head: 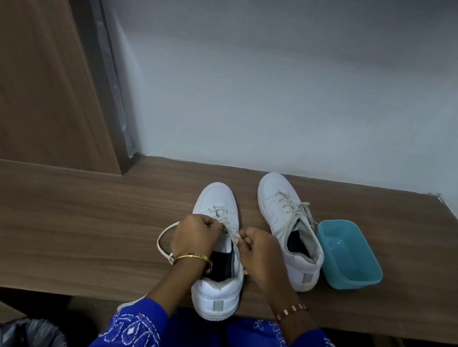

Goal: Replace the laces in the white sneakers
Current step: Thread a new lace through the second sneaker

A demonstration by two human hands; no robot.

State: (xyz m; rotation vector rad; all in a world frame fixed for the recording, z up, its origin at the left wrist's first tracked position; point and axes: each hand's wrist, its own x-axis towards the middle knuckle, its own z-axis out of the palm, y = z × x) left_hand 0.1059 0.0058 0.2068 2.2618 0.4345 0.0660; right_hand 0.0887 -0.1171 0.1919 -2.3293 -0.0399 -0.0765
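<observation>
Out to the left of the left hand (196,236), a loop of lace (163,241) hangs free from the near sneaker (216,289) and curves round to the wrist with the gold bangle (193,258). The left hand has its fingers curled and pinches the lace over the sneaker's upper eyelets. Just beside it, almost touching, the right hand (258,255) is curled the same way and pinches the other strand. Beneath both hands the near sneaker shows lacing only through its lower eyelets toward the toe; the tongue area nearer the person lies open and dark. Whether this lace is coming out or going in cannot be told, so this shoe looks about midway.

To the right of the right hand, the second sneaker (288,228) stands fully laced with greyish laces, apparently untouched. Further right, a teal tub (347,276) sits touching or just beside that shoe's heel, and no spare laces show in it. Most of the task seems left.
</observation>
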